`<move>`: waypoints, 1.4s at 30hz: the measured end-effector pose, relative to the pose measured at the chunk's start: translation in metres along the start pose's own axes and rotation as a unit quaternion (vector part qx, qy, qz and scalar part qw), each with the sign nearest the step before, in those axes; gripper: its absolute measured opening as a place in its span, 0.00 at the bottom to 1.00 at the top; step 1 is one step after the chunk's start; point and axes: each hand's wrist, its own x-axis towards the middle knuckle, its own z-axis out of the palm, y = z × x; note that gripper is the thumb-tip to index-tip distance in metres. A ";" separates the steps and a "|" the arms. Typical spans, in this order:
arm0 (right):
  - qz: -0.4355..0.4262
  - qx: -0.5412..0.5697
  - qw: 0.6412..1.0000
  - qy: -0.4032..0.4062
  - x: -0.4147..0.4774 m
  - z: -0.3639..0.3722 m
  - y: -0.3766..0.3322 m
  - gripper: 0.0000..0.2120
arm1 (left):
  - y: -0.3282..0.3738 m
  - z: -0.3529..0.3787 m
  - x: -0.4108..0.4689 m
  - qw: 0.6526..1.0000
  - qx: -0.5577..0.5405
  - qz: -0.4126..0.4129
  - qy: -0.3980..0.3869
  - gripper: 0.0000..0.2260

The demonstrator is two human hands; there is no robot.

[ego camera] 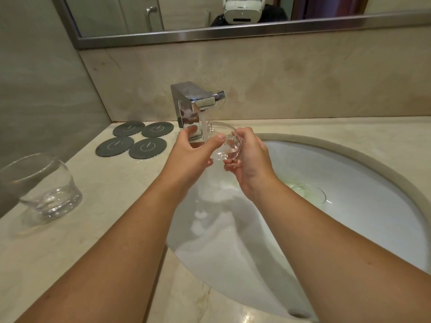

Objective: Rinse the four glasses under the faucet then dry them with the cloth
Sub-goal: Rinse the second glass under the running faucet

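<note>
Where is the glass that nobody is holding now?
In the head view the free glass sits far left on the counter, nearer than the four coasters.

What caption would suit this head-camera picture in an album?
Left hand and right hand hold a glass under the running faucet; a second glass sits on the counter near four coasters.

Glossy chrome faucet [197,106] (mirror-bright), clear glass tumbler [224,145].

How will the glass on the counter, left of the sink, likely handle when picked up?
The glass looks thick-based, so probably bottom-heavy and hard to tip. Clear and rigid, it could break if dropped on the stone counter.
</note>
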 end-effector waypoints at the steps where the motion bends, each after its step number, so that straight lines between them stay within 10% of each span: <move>1: 0.006 0.000 1.000 -0.008 0.000 0.001 0.000 0.16 | 0.001 0.000 0.000 1.000 0.003 0.009 0.000 0.41; 9: 0.106 0.005 0.994 -0.025 -0.003 -0.001 0.001 0.26 | 0.003 0.000 -0.002 0.998 0.035 0.058 -0.018 0.38; 18: 0.007 -0.029 0.999 0.010 -0.005 0.000 -0.001 0.15 | 0.003 0.001 -0.002 0.999 -0.008 0.003 -0.032 0.46; 31: -0.114 -0.145 0.983 0.027 -0.015 0.007 0.001 0.32 | -0.005 -0.002 0.004 0.999 -0.019 -0.034 -0.028 0.52; 42: -0.164 -0.229 0.959 0.024 -0.030 -0.003 -0.014 0.29 | 0.003 -0.003 0.002 0.983 -0.100 -0.148 -0.045 0.18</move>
